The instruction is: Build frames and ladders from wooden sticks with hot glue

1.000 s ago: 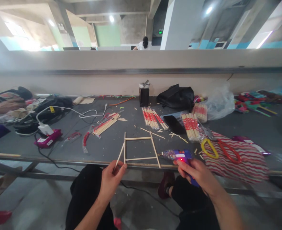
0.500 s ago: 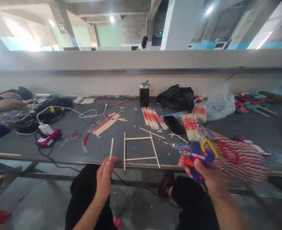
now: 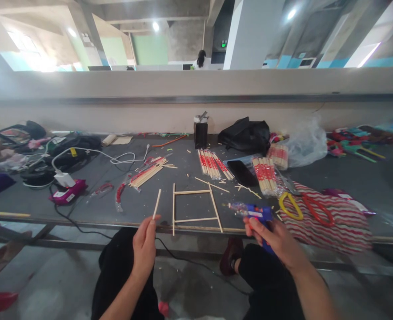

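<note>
Pinched upright in my left hand (image 3: 144, 242) is a thin wooden stick (image 3: 157, 203), its top leaning slightly right. My right hand (image 3: 272, 235) is wrapped round a blue hot glue gun (image 3: 251, 211) with a small red light on its body; the nozzle points left. Between the two hands, at the table's front edge, lies a frame of wooden sticks (image 3: 174, 209): two long side pieces joined by two crosspieces. Neither hand touches the frame, and the glue gun's tip is apart from it on the right.
Bundles of chopsticks (image 3: 210, 164) and a black phone (image 3: 241, 173) lie behind the frame. Scissors with yellow and red handles (image 3: 291, 206) rest on a striped cloth (image 3: 339, 226). At left sits a purple power strip (image 3: 70, 192) with a white plug. Another person's leg shows far left.
My right hand has moved left with the glue gun, nearer the frame, uncovering the scissors' yellow handle. The stick in my left hand tilts slightly more. A co-worker's hand at left has drawn back.
</note>
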Tool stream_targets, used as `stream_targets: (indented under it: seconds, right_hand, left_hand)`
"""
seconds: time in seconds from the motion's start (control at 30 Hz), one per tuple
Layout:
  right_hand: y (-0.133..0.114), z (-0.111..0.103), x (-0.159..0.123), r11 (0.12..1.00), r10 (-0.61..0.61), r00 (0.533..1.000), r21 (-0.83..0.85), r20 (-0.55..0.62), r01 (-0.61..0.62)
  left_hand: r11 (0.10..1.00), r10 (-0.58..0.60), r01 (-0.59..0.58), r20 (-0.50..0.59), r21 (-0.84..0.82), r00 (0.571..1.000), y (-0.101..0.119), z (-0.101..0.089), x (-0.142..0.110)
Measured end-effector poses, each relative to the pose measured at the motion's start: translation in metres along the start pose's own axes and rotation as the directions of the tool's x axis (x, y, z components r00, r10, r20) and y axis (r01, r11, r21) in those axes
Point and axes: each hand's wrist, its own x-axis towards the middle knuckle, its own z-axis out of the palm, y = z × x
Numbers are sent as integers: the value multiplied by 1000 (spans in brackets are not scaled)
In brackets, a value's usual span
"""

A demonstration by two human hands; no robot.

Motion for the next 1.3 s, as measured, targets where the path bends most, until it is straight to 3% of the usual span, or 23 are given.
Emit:
stream_targets:
  seconds: [0.1,0.17,0.3,0.47,0.53,0.6,0.63,0.7,0.8,0.97,1.17,1.3]
  right_hand:
    - [4,0,7,959,-136,960,-275,-244,66]
    - [10,0,15,889,-163,935,-458,-314,1]
    - [33,-1,33,746,-104,941,-651,-323,-141]
    - [40,-5,41,620,-197,926,-773,-321,-136]
    - [28,-4,37,613,-321,871,-783,-373,-110]
    - [11,1,30,680,-439,789,-733,-429,-20]
    - [2,6,26,738,-470,770,-671,-431,75]
    - [-13,19,21,825,-468,823,-494,-323,275]
    - [-21,39,20,856,-475,868,-305,-147,417]
    - [-9,51,29,871,-450,889,-260,-79,418]
    - [2,55,34,879,-401,913,-313,-79,359]
    - [5,62,35,881,-395,917,-305,-59,361]
  left_hand:
    - [989,127,-126,-1,75,992,5,-6,5]
    - [967,219,-220,23,127,976,9,-9,12]
    - [904,343,-372,162,208,925,21,-10,32]
    - [823,465,-538,328,182,822,41,1,51]
    - [794,500,-584,365,168,785,49,7,53]
    - [767,527,-621,397,158,752,55,12,50]
    - [758,536,-635,414,149,736,58,14,48]
    - [749,545,-652,449,118,708,61,18,41]
    - [752,540,-655,494,81,681,65,23,30]
    - [774,509,-625,491,97,707,62,27,26]
    - [896,333,-416,387,153,860,37,12,37]
    - [924,301,-362,350,123,887,21,5,38]
